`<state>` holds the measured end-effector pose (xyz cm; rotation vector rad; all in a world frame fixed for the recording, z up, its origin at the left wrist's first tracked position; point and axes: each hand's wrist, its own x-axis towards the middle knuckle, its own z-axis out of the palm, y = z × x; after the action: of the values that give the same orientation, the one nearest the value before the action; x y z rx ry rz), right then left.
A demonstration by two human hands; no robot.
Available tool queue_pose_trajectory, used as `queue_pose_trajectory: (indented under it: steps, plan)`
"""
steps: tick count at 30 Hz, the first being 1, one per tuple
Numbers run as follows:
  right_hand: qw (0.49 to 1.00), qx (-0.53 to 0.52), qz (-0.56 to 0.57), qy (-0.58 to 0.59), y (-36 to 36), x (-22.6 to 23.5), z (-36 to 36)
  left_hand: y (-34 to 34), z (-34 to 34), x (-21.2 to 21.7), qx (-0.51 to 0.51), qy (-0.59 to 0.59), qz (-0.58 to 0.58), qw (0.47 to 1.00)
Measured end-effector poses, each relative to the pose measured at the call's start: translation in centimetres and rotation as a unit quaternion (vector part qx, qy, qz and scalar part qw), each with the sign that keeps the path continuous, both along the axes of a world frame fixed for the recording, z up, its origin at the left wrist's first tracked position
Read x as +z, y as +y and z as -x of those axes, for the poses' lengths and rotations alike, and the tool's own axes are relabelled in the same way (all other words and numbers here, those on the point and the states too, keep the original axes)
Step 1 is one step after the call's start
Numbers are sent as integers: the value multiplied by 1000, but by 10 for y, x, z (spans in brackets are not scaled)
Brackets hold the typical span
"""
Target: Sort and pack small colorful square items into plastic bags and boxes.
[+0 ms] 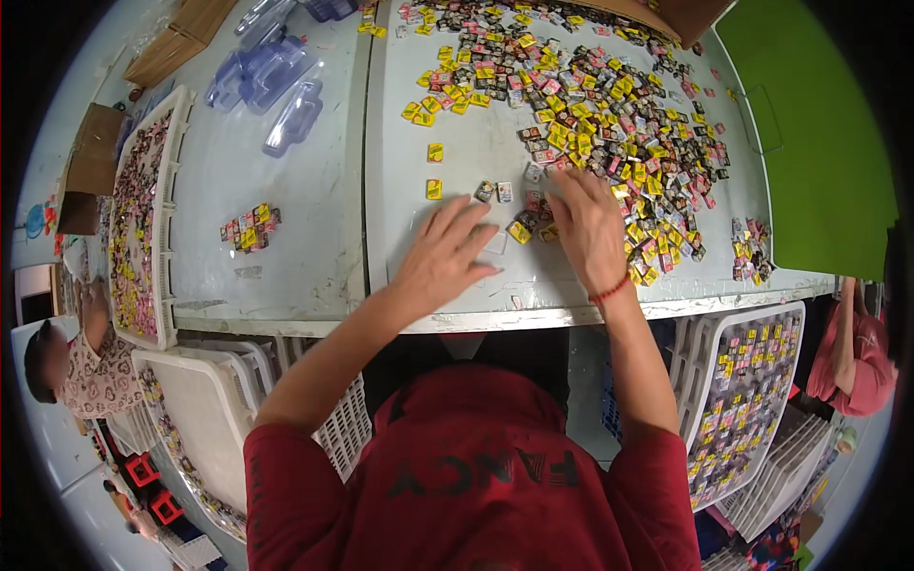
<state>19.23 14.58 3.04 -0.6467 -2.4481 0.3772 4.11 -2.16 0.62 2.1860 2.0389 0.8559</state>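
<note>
My left hand [443, 252] hovers low over the table with its fingers spread, holding nothing that I can see. Just beyond its fingertips lie a small black packet [486, 191] and a white one [505, 193]. A yellow packet [434, 188] sits to their left, with another yellow one [435, 152] farther off. Under and beside the left thumb is what looks like a small clear plastic piece [496, 244]. My right hand [590, 228] reaches to the near edge of a large heap of tiny packets [609, 124] in yellow, black, pink and white. Its fingers are apart, and their tips partly hide packets there.
Clear plastic trays [293, 118] and a small packet cluster [251, 228] lie on the left table. White crates [176, 219] stand farther left; another crate with packets [747, 400] is below the table at right. A green panel [809, 143] borders the right. People are at both sides.
</note>
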Motion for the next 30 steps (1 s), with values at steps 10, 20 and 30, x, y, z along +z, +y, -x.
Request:
queue_pose_trajectory:
  steps: [10,20,30]
  plan:
    - [1000,-11,-14,11,-63,-22,-22,-18,-42,0,151,-8,24,988]
    - [997,-61,35,-13,-49,-26,-33,43,-39,9,97,-14,38,994]
    - [997,-62,34,-33,-38,-29,-29,41,-29,-2,74,-68,47,994]
